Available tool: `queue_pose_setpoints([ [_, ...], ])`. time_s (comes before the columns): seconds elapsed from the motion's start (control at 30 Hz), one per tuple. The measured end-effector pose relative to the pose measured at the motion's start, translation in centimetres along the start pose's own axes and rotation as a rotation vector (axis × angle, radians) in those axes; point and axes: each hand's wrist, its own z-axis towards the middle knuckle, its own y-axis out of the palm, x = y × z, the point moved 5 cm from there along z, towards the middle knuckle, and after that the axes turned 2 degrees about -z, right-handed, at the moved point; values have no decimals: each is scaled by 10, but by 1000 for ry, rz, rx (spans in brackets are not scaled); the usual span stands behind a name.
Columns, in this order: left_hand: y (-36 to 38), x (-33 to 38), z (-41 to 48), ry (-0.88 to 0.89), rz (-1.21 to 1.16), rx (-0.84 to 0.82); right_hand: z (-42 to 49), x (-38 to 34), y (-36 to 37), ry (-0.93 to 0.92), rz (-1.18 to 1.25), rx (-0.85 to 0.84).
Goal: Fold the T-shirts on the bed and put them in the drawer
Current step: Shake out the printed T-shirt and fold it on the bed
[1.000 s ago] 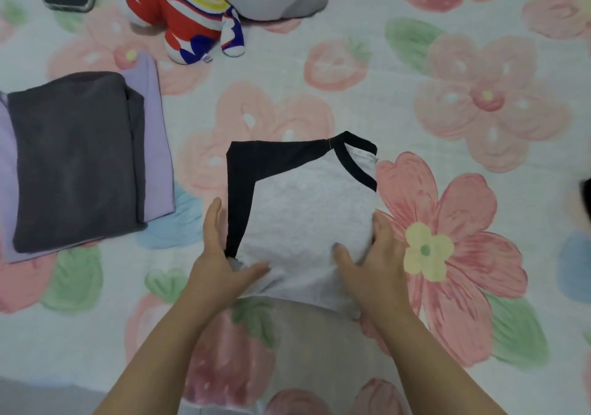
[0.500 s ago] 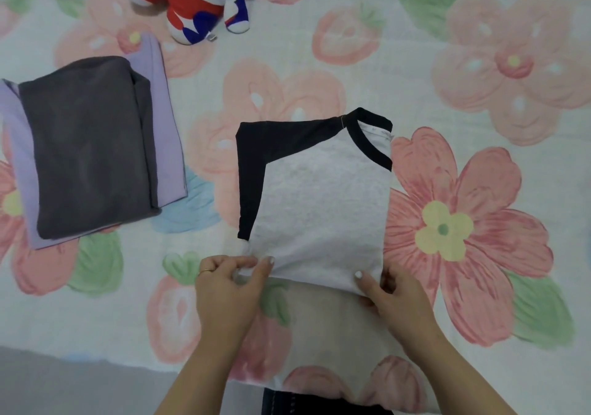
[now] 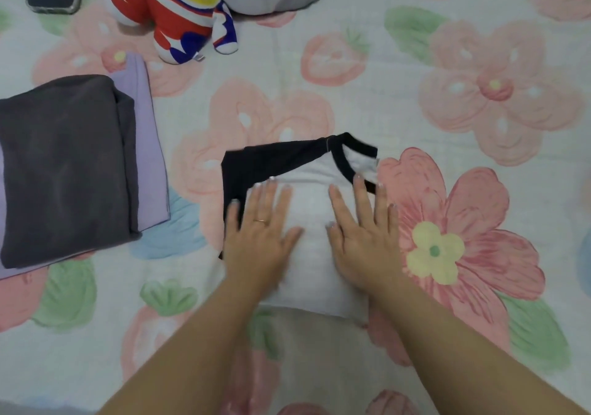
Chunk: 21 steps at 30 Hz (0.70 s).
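T-shirt [image 3: 311, 210], frame centre: left hand [image 3: 260, 238], right hand [image 3: 363, 242] press flat, fingers spread. Blurred fold possibly skewed; could spring open on release.

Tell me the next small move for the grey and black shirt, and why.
Probably slide both hands under the shirt and carry it onto the dark grey shirt at the left. The left hand and right hand lie flat on it, it looks folded into a compact rectangle, and the dark grey shirt lies folded on a lilac shirt.
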Motion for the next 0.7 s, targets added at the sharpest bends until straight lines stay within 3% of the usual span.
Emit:
queue_pose_setpoints([
  [0.07, 7, -44, 2, -227, -100, -23, 9, 16, 13, 49, 19, -80],
  [0.1, 2, -59, -1, -347, -225, 9, 10, 22, 9, 118, 131, -21],
  [0.17, -5, -70, -2, -546, -507, 112, 7, 34, -3, 413, 492, 122],
  [0.23, -7, -64, 1, -690, -663, 90, 1, 41, 2, 681, 731, 78],
  [0.27, -5, -59, 3, -753, -749, 41, 1, 40, 6, 714, 799, 10],
  [0.37, -1, -49, 7, -878, -1131, -136, 10, 20, -1, 587, 987, -145],
  [0.47, -21, -53, 6, -694, -1481, -215, 19, -9, -28, 431, 976, -166],
  [0.6, -97, -126, -16, -491, -1417, 47, 28, -98, -66, 174, 1012, -193],
  [0.7, -165, -204, -35, -476, -1288, 332, 50, -185, -60, 26, 1149, -266],
])
